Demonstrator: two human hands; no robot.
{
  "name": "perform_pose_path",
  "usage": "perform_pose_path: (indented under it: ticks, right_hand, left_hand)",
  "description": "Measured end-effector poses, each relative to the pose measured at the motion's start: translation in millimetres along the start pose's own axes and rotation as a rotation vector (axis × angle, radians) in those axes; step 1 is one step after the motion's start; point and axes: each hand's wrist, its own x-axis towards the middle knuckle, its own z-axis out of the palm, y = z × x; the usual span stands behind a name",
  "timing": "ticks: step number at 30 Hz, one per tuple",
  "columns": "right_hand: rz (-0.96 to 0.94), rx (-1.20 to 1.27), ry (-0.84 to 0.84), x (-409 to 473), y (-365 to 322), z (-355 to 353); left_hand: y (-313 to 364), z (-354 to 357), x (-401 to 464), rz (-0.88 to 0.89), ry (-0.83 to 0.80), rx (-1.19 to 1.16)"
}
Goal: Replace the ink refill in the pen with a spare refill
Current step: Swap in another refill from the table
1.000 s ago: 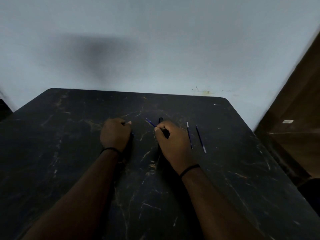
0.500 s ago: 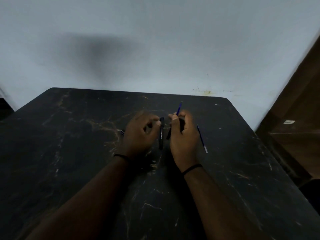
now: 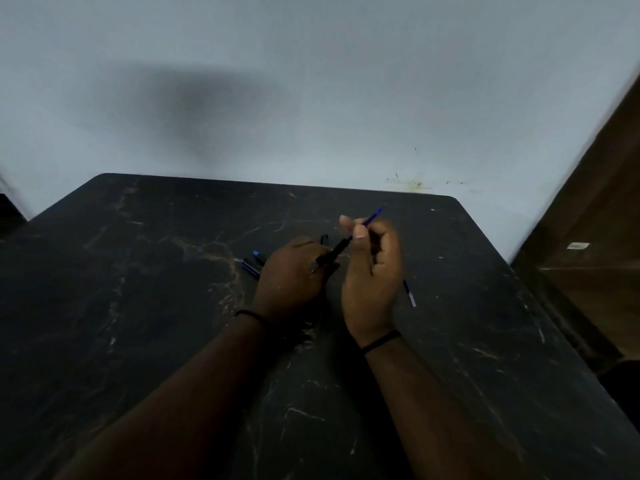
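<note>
Head view, right hand (image 3: 372, 271) pinching blue refill (image 3: 373, 216), left hand (image 3: 291, 275) gripping pen barrel (image 3: 333, 253)

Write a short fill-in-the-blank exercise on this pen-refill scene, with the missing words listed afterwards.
1. The blue refill is pinched in the person's ____ hand.
2. The left hand grips the ____ pen barrel.
3. A spare refill lies on the table to the ____ of the right hand.
4. The blue cap rests on the table, to the ____ of the left hand.

Missing words: right; black; right; left
</note>
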Motion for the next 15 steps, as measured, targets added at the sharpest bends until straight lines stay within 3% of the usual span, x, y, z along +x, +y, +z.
perform_pose_path:
  ticks: [5,9,15]
  right_hand:
    - [-0.213,-0.094,0.113,7.9,-3.1,-7.6]
    - [-0.249,-0.611,0.139,20.1,12.8,-30.5]
    - [0.216,-1.194,0.034,44.2,25.2,-63.6]
  left_hand:
    - [-7.0,2.1,1.8,-0.136,0.123,0.043]
    - [-11.2,0.8,-0.3,-0.184,0.189,0.037]
    - [-9.3,0.1,0.2,-0.160,0.154,0.024]
